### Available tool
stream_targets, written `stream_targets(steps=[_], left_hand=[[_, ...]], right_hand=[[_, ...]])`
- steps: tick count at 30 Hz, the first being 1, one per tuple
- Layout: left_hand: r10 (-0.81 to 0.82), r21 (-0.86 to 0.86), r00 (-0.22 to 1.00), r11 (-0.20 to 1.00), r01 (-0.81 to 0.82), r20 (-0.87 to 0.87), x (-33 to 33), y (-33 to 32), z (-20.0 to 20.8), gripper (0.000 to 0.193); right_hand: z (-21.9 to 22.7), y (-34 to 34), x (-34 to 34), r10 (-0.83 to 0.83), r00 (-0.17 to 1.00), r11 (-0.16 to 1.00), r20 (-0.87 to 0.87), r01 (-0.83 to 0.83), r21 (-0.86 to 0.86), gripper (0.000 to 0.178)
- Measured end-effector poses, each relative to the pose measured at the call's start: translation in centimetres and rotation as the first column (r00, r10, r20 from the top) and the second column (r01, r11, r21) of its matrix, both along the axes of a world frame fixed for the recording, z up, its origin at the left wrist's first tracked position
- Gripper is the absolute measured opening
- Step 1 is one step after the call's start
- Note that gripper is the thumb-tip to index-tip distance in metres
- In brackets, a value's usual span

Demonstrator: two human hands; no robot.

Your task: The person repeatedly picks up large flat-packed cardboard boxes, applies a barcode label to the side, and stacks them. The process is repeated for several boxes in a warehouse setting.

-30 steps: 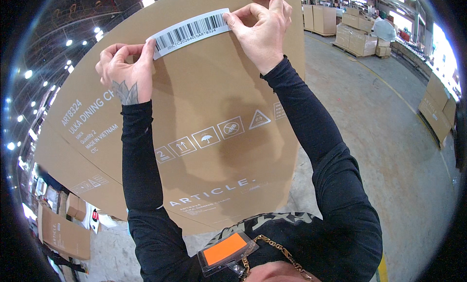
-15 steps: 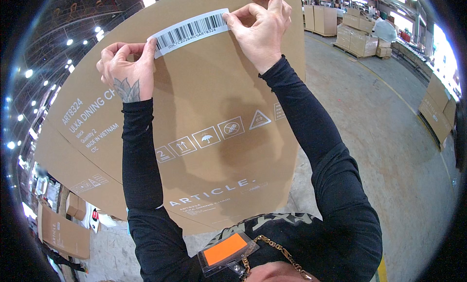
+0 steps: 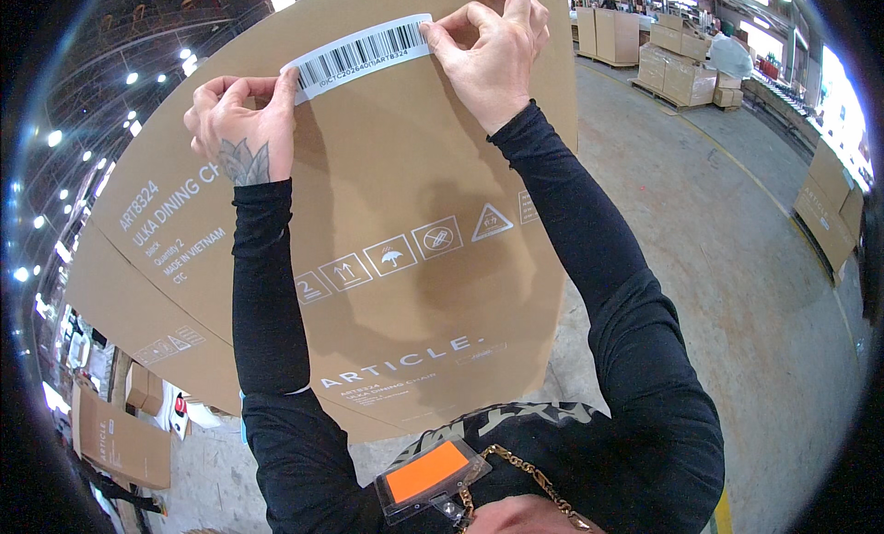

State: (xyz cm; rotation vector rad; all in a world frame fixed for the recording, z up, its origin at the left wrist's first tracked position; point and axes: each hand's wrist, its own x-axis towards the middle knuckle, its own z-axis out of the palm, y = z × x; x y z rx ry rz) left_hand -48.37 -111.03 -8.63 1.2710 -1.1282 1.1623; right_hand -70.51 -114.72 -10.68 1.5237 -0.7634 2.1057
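A white barcode label [image 3: 364, 55] is stretched between 2 bare hands over the far part of a large cardboard box [image 3: 433, 175]. Its long axis runs left to right on a slant, the left end nearer and the right end farther, roughly in line from 1 grip to the other. Neither hand has the label to itself: each is at 1 end, so both are equally close to it.

The left hand [image 3: 244, 124] pinches the left end between thumb and fingers; from that grip the label extends right and slightly far. The right hand [image 3: 488, 60] pinches the right end with thumb and forefinger, its remaining fingers curled farther back; from there the label extends left and slightly near. Whether the strip touches the box face or stands just off it, I cannot tell.

On the box, nearer than the label and well apart from it, a slanting row of white pictograms [image 3: 391, 255] runs roughly along the label's direction. Nearest of all, an orange badge [image 3: 427, 472] hangs at the person's chest. Well off to the far right, wrapped cartons [image 3: 677, 74] stand on the floor [image 3: 709, 203].
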Motion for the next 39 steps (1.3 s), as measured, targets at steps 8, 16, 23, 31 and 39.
stream_targets(steps=[8,16,23,31,39], left_hand=[[-0.031,-0.018,0.999,0.999,0.032,0.037,-0.3,-0.1,0.1,0.03],[0.143,-0.078,0.989,0.987,-0.141,0.021,0.8,0.5,0.1,0.048],[-0.23,0.219,0.859,0.965,0.142,0.457,-3.6,-0.5,-4.9,0.086],[-0.078,0.254,0.904,0.967,-0.036,0.421,-0.9,-2.3,-5.4,0.09],[-0.048,0.221,0.921,0.974,-0.042,0.388,0.1,-1.9,-5.4,0.093]], right_hand=[[0.0,-0.5,-0.4,-0.025,1.0,1.0,0.003,0.025,-0.001,0.029],[0.0,-0.8,-0.5,-0.035,0.999,0.999,-0.009,0.035,0.022,0.031],[-0.1,-1.0,0.4,-0.007,1.0,1.0,-0.027,0.006,-0.025,0.03],[-0.9,-3.4,-0.7,-0.044,0.997,0.999,-0.063,0.042,-0.022,0.026],[-3.1,-1.6,4.1,-0.149,0.826,0.987,-0.544,0.094,-0.127,0.072]])
